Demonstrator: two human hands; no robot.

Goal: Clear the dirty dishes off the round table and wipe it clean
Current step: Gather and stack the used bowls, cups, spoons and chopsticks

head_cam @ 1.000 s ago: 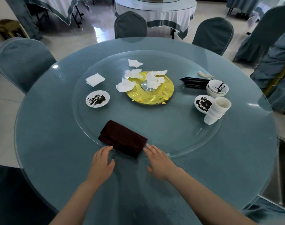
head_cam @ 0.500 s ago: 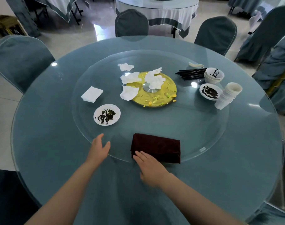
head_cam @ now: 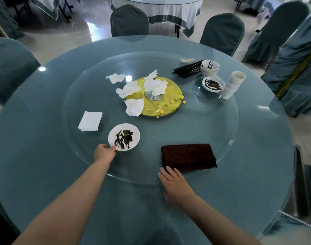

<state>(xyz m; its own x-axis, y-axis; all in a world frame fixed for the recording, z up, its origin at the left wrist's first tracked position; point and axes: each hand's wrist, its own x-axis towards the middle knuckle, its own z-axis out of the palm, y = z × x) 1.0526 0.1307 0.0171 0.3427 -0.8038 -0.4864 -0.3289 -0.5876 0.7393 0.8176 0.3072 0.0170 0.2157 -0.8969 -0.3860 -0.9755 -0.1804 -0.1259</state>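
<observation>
- The small white plate [head_cam: 124, 137] with dark leftovers lies near the front edge of the glass turntable [head_cam: 227, 121]; its near rim is touched by the fingertips of the left hand [head_cam: 104, 153], and a full grip cannot be seen.
- A thumb on top and fingers under the rim are advised, and the plate should be kept level, so no scraps are spilled.
- The right hand [head_cam: 176, 184] is laid open and flat, touching the corner of the dark red cloth [head_cam: 187, 157].
- The other dishes [head_cam: 213, 84] are waiting far right on the surface.

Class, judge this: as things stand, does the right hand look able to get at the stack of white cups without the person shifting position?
Probably not. The right hand rests by the dark red cloth, while the stack of white cups stands far across the glass turntable; nothing blocks it, only the stretch.
</observation>
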